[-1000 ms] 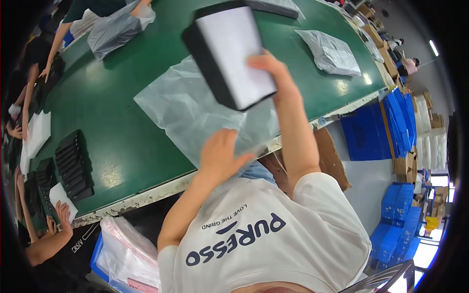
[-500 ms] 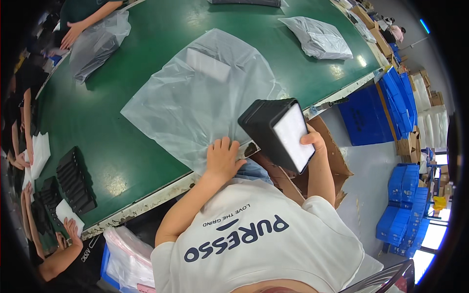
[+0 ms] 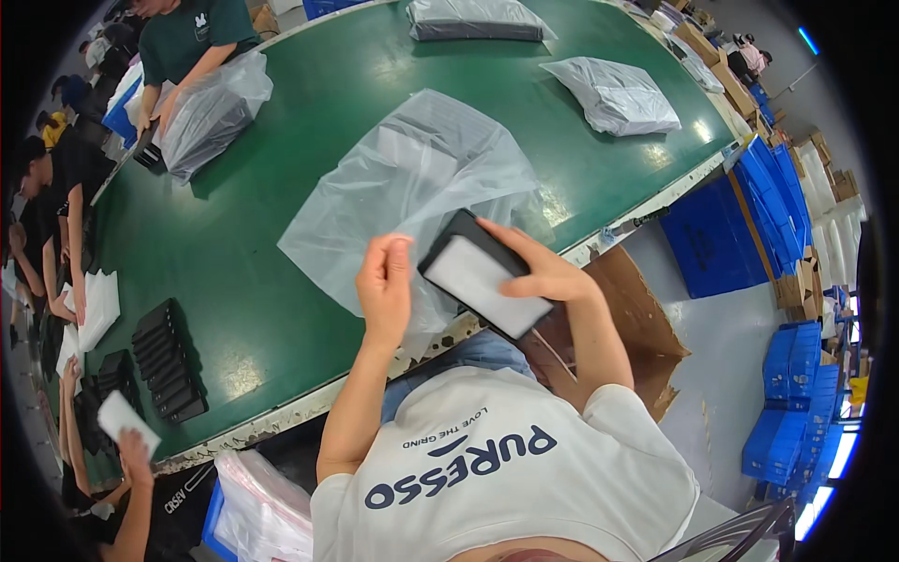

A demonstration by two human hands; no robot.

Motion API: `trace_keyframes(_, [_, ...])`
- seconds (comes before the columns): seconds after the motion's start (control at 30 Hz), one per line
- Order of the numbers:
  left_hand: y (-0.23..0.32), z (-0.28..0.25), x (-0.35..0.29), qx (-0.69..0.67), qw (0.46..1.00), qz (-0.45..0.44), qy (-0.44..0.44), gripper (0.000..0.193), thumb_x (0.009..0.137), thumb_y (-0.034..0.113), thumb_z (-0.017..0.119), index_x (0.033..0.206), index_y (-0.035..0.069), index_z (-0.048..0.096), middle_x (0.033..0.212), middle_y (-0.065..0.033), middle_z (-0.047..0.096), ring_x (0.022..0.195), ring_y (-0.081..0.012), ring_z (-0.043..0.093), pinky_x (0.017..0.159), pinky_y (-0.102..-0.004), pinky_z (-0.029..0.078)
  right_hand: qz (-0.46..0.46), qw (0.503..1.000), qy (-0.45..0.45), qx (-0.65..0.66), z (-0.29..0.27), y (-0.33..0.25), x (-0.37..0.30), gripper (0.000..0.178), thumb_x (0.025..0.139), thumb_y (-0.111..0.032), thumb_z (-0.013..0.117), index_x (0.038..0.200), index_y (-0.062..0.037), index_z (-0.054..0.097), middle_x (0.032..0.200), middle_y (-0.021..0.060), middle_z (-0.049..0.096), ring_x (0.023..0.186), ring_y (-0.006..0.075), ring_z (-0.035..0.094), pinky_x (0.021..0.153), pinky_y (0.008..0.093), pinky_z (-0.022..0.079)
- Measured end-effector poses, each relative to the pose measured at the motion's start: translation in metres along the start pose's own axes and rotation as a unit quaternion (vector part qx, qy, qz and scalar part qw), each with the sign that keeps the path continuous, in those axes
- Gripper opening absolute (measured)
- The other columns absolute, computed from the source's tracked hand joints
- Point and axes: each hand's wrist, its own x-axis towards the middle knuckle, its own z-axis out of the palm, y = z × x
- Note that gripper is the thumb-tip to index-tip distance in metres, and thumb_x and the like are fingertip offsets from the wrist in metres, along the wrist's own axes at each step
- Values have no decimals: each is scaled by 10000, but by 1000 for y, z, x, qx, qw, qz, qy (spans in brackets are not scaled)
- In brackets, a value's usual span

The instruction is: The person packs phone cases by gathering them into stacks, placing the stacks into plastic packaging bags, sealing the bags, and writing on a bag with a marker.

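My right hand (image 3: 548,272) grips a black block, which looks like a stack of black trays (image 3: 464,227), with a white foam-like pad (image 3: 479,278) on its facing end. The thumb presses on the pad. My left hand (image 3: 385,286) is closed, pinching the near edge of a large translucent plastic bag (image 3: 346,211). This bag lies spread on the green table, its near side lifted toward the stack. Through its film a pale rectangular pad (image 3: 412,157) shows faintly. The stack is at the bag's near right edge; how far it reaches inside is hidden.
Filled bags (image 3: 618,96) lie at the far side of the green table (image 3: 234,281). Black trays (image 3: 169,361) stand at the left, where co-workers handle white sheets. Below the table edge are an open carton (image 3: 641,309), a blue bin (image 3: 707,239) and a pile of plastic bags (image 3: 257,510).
My right hand has brought the black stack left, to the bag, and tilted it. My left hand has risen from lying on the bag and now pinches its edge. The view has shifted slightly.
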Motion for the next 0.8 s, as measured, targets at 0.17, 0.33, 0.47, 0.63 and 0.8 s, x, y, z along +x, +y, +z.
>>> trace_keyframes(0.17, [31,15,-8,193,957,218,20,99,964,105,619,1033,48,663,707,-87,610,535,-139,494,515,-281,417,-157,914,158,-338,38,22,132,858,694,-403,721,1432,-59,450,1315,282,515,1194,420,502,1009,475,413])
trace_keyframes(0.33, [51,-1,-41,202,968,148,-33,127,953,129,627,1044,49,666,688,-96,602,538,-153,503,522,-289,425,-77,907,198,-365,57,12,219,919,708,-487,710,1469,-74,401,1329,329,488,1200,464,503,1004,519,416])
trace_keyframes(0.47, [22,-55,-44,298,952,-49,44,251,970,270,627,977,20,645,706,-71,631,596,-144,560,587,-281,460,-74,888,230,-391,55,22,228,1023,691,-556,692,1511,-60,334,1354,362,435,1226,514,458,1026,550,376])
trace_keyframes(0.63, [-32,-101,16,-22,939,-220,265,284,971,324,623,877,60,578,630,28,490,549,-103,486,525,-274,417,-102,863,269,-415,55,3,227,1060,689,-620,669,1503,-27,336,1364,385,418,1240,510,451,1021,570,367])
trace_keyframes(0.8, [-106,-89,58,-80,961,-196,177,176,938,258,614,842,170,496,595,71,355,500,-58,361,433,-268,274,-73,866,335,-364,42,24,231,987,815,-731,530,1459,4,393,1375,366,413,1240,519,437,1034,595,339])
